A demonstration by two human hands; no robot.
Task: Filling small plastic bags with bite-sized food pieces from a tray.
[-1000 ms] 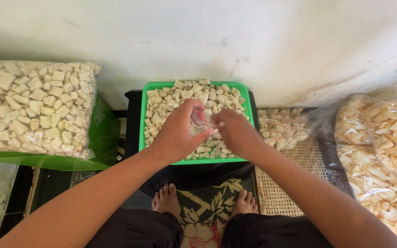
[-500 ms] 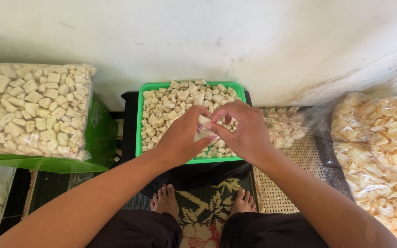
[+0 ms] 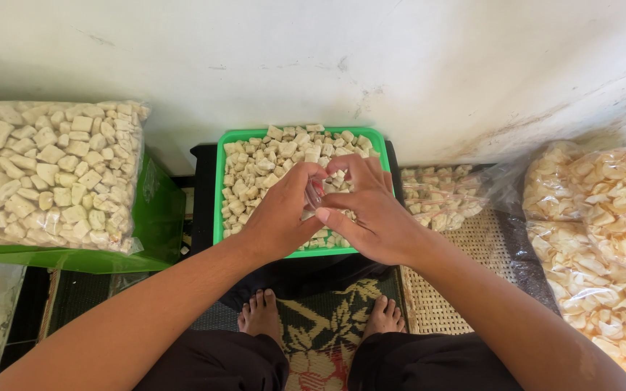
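One green tray (image 3: pixel 220 188) of pale cubes; left hand (image 3: pixel 280 217) and right hand (image 3: pixel 371 217), grips closed, pinch one small clear bag (image 3: pixel 313 194) at 12 o'clock.

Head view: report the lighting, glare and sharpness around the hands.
Head view: soft, even daylight; sharp across the green tray; mild glare on the clear bags at right; left hand and right hand crisp, meeting over the tray; the small clear bag between them barely visible.

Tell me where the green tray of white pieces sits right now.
In the head view, the green tray sits center against the white wall, under both hands, between the big bag of white pieces and the small bags.
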